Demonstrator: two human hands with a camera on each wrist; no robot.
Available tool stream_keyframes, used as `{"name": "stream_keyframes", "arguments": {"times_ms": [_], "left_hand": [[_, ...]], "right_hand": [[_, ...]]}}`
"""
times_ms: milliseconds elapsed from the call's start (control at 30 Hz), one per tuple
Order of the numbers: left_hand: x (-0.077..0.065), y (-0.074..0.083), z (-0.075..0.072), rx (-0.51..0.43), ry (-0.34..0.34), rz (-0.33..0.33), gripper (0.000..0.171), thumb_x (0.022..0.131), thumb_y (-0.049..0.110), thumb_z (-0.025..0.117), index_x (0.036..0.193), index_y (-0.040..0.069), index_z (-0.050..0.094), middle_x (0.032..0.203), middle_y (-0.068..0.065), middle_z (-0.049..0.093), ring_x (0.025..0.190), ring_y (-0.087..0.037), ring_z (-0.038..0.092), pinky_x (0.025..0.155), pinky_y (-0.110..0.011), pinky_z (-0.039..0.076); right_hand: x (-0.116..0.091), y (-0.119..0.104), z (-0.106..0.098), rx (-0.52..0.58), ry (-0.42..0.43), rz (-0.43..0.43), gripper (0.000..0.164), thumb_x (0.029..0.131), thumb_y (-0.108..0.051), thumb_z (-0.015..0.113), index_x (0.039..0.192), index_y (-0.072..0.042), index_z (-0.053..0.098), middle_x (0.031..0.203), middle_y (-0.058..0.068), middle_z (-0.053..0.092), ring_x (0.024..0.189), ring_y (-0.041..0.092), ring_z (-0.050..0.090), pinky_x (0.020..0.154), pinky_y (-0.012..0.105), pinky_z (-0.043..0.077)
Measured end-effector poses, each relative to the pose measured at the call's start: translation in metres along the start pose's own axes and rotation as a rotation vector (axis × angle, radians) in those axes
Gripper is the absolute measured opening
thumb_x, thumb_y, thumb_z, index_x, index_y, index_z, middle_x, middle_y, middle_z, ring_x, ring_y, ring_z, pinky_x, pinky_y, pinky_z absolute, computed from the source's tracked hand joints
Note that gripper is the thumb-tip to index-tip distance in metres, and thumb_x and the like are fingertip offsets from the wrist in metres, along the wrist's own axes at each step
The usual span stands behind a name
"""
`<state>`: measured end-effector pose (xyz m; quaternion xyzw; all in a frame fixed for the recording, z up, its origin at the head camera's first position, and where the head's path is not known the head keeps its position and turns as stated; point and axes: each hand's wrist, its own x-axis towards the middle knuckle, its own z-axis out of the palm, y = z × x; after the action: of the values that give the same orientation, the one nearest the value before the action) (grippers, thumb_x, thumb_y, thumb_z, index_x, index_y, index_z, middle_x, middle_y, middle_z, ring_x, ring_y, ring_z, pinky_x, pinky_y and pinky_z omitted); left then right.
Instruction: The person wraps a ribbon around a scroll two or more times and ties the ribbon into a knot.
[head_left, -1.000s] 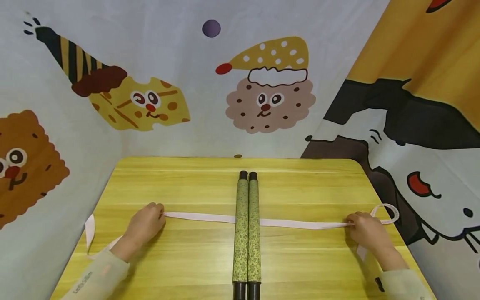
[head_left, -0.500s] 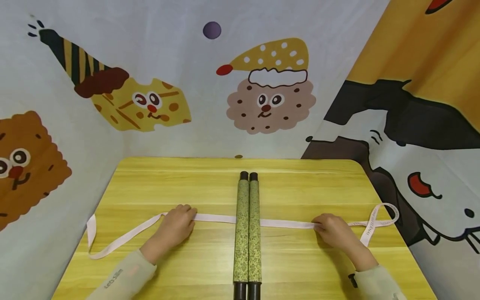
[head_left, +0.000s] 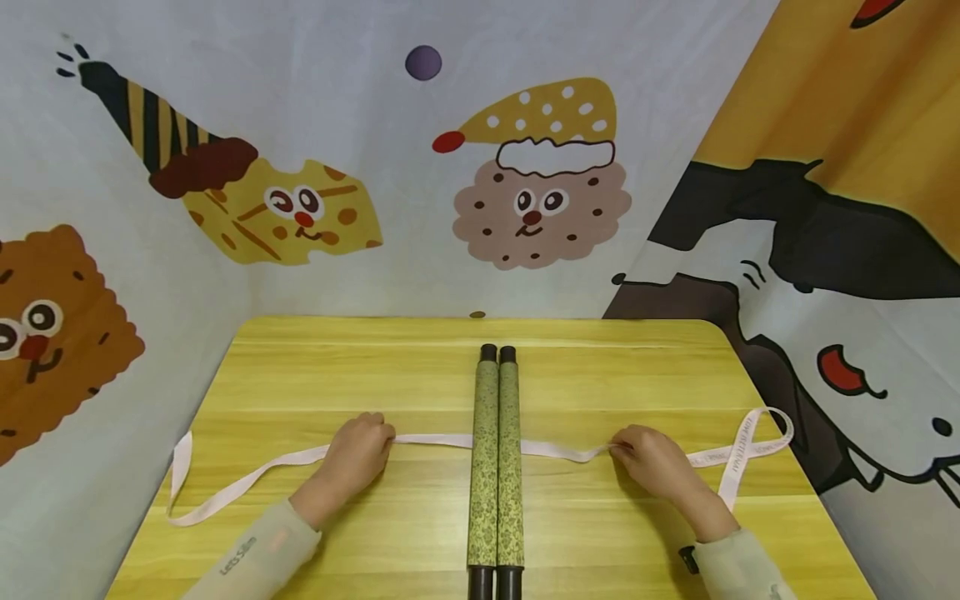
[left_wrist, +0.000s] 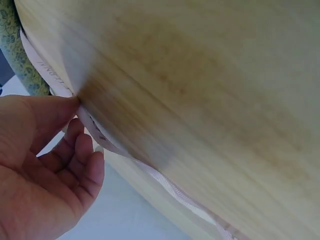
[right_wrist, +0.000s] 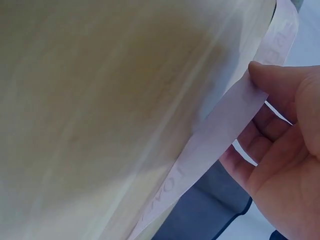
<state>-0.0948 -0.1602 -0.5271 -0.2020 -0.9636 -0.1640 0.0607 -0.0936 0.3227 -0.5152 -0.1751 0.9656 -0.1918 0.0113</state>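
Two scroll-like rolls [head_left: 497, 467], covered in green patterned material with black end knobs, lie side by side down the middle of the table. A pale pink ribbon [head_left: 433, 439] with printed lettering runs crosswise and passes out of sight at the rolls, apparently beneath them. Left of the rolls, my left hand [head_left: 352, 454] pinches the ribbon between thumb and fingers, as the left wrist view also shows. On the other side my right hand [head_left: 656, 467] pinches it too; in the right wrist view the thumb [right_wrist: 270, 75] lies over the ribbon. Between rolls and right hand the ribbon sags slightly.
The wood-grain table [head_left: 360, 367] has rounded far corners. One loose ribbon length trails to its left edge; the other forms a loop [head_left: 780, 425] near the right edge. A cartoon-printed cloth [head_left: 420, 167] hangs behind and around the table.
Both hands have come inward along the ribbon towards the rolls, the right one a little further in the last half second. The ribbon's right stretch has gone from straight to slack. The rolls stay put.
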Motion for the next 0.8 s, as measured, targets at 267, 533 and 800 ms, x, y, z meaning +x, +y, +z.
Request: {"name": "stream_keyframes", "arguments": {"times_ms": [267,533,800], "left_hand": [[-0.001,0.009,-0.005,-0.090,0.128,-0.079,0.006,0.095,-0.002,0.071,0.091,0.002,0.073,0.068,-0.004,0.067,0.055,-0.012,0.054,0.048,-0.031,0.048],[0.005,0.024,-0.007,-0.406,0.192,-0.216,0.017,0.097,-0.003,0.066,0.111,-0.008,0.075,0.097,-0.022,0.077,0.056,-0.010,0.059,0.056,-0.029,0.055],[0.017,0.046,-0.012,-0.781,0.386,-0.358,0.009,0.095,0.001,0.076,0.102,-0.001,0.080,0.100,-0.013,0.079,0.092,-0.025,0.077,0.076,-0.028,0.062]], "right_hand": [[0.001,-0.007,-0.004,0.043,0.038,0.026,0.006,0.093,-0.006,0.079,0.098,-0.008,0.077,0.093,0.000,0.071,0.080,0.012,0.066,0.067,0.033,0.056],[0.004,-0.018,-0.008,0.096,0.044,0.065,0.007,0.096,-0.005,0.074,0.102,-0.008,0.077,0.094,0.001,0.073,0.075,0.009,0.063,0.066,0.031,0.055],[0.009,-0.034,-0.012,0.222,0.094,0.052,0.009,0.098,-0.004,0.069,0.100,-0.009,0.075,0.078,-0.002,0.071,0.052,0.004,0.045,0.055,0.026,0.045]]}}
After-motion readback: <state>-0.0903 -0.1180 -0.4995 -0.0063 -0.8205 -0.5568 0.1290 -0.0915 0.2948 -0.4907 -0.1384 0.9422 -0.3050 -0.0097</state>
